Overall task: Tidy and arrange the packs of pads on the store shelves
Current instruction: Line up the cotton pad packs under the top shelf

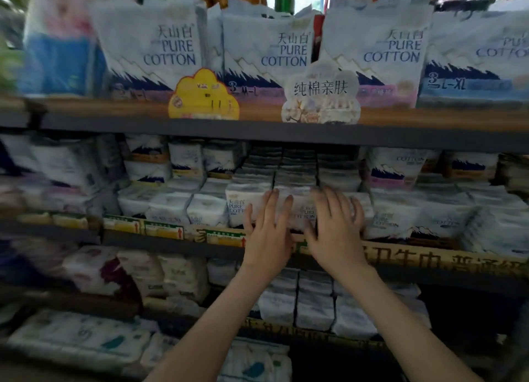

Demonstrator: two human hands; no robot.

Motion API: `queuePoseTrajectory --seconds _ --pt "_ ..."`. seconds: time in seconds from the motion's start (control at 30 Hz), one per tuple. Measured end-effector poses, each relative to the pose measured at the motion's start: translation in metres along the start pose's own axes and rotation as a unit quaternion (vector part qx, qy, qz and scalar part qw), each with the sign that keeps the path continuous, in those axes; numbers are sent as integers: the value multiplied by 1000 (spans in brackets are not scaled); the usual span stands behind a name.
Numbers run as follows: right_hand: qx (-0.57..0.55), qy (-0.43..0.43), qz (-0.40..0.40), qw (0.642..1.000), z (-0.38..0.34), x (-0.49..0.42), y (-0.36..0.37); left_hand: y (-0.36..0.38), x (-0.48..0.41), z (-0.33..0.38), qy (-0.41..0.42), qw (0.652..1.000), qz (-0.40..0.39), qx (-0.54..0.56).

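Under both palms: white packs, soft plastic film, blocky, blue print. Pressed flat on them, left hand and right hand, fingers straight.

I see both hands side by side, left and right, flat against packs fronting the middle shelf, bigger packs on the shelf above.

Left hand, right hand flat against front packs, middle shelf.
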State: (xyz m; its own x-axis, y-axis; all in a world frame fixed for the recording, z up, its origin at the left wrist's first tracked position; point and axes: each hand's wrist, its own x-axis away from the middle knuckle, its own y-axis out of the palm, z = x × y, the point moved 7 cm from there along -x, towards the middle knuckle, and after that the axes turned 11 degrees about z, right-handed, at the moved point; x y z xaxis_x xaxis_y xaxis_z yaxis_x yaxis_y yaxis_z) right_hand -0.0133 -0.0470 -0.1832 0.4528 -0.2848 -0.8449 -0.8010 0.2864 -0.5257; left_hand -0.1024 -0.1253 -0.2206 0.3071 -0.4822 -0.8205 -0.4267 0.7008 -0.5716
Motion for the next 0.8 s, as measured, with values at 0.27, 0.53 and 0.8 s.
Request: queuePoseTrajectory --seconds 0.27,0.53,0.8 --pt "-201 -41 -97 974 -156 8 62 -47 48 -149 -123 992 -24 -17" --pt "-152 -8 -75 986 -214 -40 110 -38 23 -243 -41 998 -41 -6" --pt "-52 83 7 995 -152 -11 63 -17 2 -141 102 981 -43 159"
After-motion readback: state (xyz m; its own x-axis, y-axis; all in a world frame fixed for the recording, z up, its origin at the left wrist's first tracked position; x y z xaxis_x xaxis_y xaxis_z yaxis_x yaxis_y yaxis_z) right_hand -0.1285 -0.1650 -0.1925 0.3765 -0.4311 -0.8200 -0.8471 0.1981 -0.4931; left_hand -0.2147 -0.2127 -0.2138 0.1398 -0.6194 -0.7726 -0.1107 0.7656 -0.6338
